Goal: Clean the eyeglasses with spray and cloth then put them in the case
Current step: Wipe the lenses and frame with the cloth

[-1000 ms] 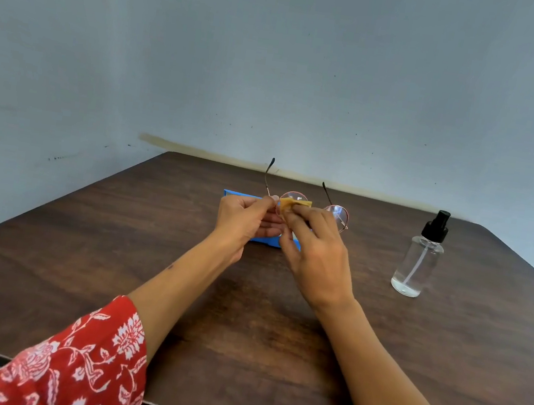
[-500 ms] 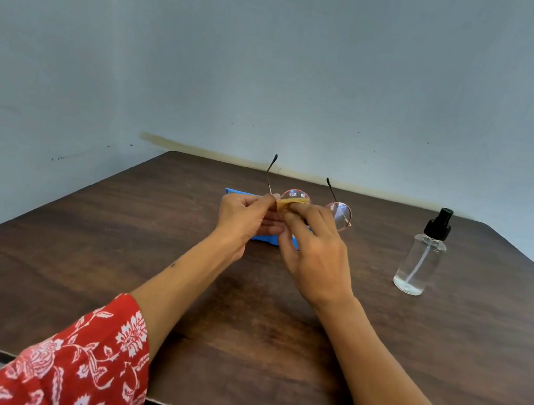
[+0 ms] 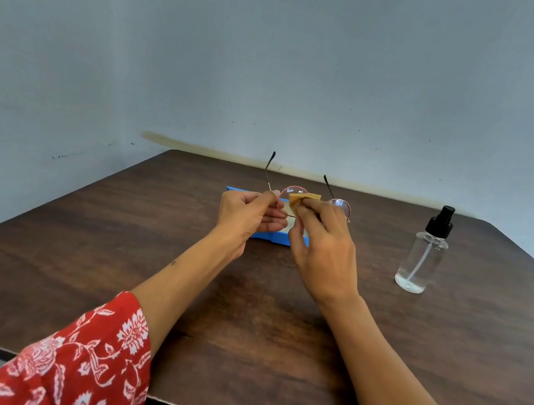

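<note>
Round thin-rimmed eyeglasses (image 3: 341,204) are held above the table's middle, temples pointing away from me. My left hand (image 3: 250,215) pinches the frame at its left hinge. My right hand (image 3: 321,244) pinches a small yellow cloth (image 3: 304,198) against the left lens. The right lens shows past my right fingers. A blue case (image 3: 274,237) lies on the table under both hands, mostly hidden by them. A clear spray bottle (image 3: 423,255) with a black pump top stands to the right.
The dark wooden table (image 3: 115,249) fills the view, its near edge just below my forearms. Pale blue walls meet at the back left corner, close behind the table. A red floral sleeve (image 3: 74,364) covers my left upper arm.
The cloth has slid slightly across the left lens under my right fingers. Both hands and the glasses stay in nearly the same place.
</note>
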`<control>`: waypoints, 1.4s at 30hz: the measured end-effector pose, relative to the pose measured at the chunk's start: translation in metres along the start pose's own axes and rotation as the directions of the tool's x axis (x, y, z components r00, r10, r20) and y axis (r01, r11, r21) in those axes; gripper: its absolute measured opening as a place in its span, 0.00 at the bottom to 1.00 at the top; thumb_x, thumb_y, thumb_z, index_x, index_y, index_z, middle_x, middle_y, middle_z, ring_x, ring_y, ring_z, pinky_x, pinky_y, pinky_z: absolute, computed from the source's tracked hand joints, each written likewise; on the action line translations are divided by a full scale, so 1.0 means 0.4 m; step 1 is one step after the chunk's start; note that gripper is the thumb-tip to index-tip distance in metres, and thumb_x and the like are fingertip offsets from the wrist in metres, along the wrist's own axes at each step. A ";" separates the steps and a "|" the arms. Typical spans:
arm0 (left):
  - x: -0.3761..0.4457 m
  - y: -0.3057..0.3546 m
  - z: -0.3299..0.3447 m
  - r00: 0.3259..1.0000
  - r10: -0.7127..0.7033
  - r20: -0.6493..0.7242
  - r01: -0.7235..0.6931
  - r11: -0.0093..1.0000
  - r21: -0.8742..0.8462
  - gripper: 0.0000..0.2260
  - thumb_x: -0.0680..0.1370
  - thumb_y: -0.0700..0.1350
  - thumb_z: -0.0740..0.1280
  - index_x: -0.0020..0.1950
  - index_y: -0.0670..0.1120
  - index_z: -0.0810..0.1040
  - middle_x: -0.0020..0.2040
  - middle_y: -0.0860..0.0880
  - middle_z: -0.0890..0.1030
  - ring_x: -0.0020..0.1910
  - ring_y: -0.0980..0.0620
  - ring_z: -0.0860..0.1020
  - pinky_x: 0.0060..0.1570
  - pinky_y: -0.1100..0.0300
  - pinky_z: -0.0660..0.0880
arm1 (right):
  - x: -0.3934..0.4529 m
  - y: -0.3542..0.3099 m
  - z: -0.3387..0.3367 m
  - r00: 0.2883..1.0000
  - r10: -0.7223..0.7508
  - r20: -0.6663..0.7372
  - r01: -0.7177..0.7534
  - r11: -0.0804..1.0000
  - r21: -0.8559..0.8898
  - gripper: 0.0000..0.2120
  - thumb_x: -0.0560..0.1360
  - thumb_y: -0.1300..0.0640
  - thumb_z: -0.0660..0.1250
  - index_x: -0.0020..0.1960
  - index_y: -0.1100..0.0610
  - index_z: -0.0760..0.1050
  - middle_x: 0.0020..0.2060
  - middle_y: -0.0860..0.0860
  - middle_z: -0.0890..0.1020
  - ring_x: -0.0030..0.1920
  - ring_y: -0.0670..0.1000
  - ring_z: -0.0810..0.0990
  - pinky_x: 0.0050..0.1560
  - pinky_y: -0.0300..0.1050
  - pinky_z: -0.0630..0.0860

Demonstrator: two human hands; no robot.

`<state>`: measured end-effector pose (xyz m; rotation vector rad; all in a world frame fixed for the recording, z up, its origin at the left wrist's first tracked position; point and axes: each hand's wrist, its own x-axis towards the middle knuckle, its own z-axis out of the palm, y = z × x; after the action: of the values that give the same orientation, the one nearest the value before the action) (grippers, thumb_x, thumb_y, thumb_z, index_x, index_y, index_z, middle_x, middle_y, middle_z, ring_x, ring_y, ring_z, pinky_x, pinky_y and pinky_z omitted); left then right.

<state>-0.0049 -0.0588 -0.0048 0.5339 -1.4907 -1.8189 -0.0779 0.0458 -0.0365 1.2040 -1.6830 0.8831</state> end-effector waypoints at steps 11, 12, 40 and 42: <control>-0.004 -0.003 0.008 1.000 -0.009 0.006 0.009 1.000 -0.004 0.09 0.76 0.41 0.68 0.38 0.37 0.80 0.28 0.45 0.81 0.27 0.52 0.81 0.28 0.65 0.78 | 0.003 -0.011 0.004 1.000 -0.013 0.005 0.013 1.000 0.014 0.13 0.74 0.62 0.61 0.54 0.64 0.80 0.52 0.57 0.80 0.54 0.53 0.76 0.49 0.42 0.76; -0.002 -0.002 0.005 1.000 -0.005 0.003 0.005 1.000 -0.007 0.09 0.76 0.41 0.67 0.38 0.37 0.80 0.27 0.45 0.81 0.27 0.52 0.81 0.28 0.64 0.78 | 0.001 -0.012 0.004 1.000 -0.017 0.010 0.017 1.000 0.020 0.14 0.73 0.61 0.61 0.53 0.64 0.80 0.51 0.57 0.80 0.53 0.52 0.75 0.47 0.43 0.77; -0.002 -0.001 0.005 1.000 0.004 -0.024 -0.004 1.000 -0.016 0.09 0.76 0.40 0.67 0.38 0.38 0.80 0.26 0.46 0.81 0.26 0.53 0.80 0.28 0.65 0.78 | -0.002 -0.024 0.013 0.999 -0.045 0.015 0.045 0.999 -0.010 0.14 0.72 0.63 0.60 0.52 0.63 0.81 0.50 0.55 0.81 0.54 0.51 0.73 0.49 0.40 0.73; 0.001 0.000 0.002 1.000 0.000 -0.018 0.000 1.000 -0.007 0.09 0.76 0.41 0.67 0.39 0.38 0.80 0.29 0.44 0.82 0.28 0.51 0.81 0.30 0.64 0.79 | -0.001 -0.014 0.010 1.000 -0.007 -0.011 0.007 1.000 -0.017 0.14 0.71 0.64 0.60 0.52 0.63 0.80 0.50 0.56 0.81 0.54 0.51 0.73 0.48 0.41 0.76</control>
<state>-0.0060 -0.0585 -0.0045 0.5457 -1.4722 -1.8141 -0.0733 0.0405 -0.0379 1.1907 -1.6740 0.8678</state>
